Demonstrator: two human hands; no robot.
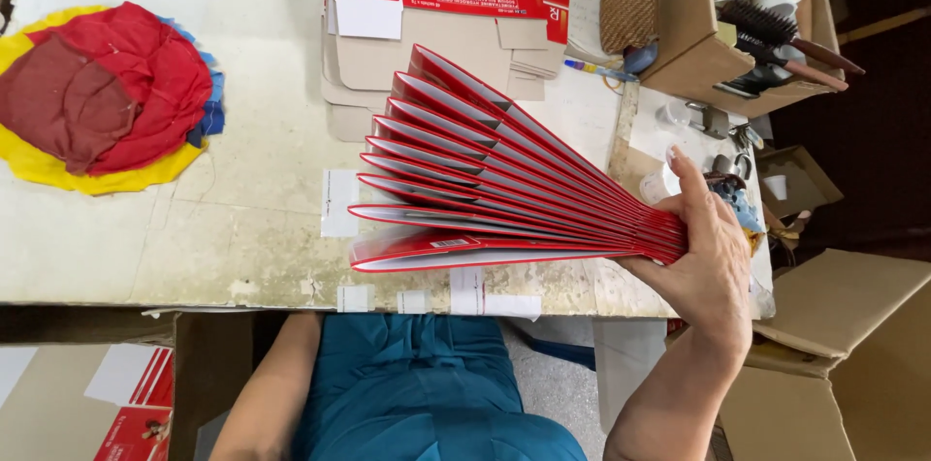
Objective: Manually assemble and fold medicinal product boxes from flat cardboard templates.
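While the right hand [703, 262] pinches the fanned red cartons [485, 185] at centre right, keep that grip tight; left hand unseen.

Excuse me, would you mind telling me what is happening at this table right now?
A person holds a fanned stack of flat red cartons in the right hand, pinched at one end above the worn worktable. The left hand is out of view; only the forearm shows below the edge. More flattened cartons lie behind, and red and yellow cloths sit at the left.
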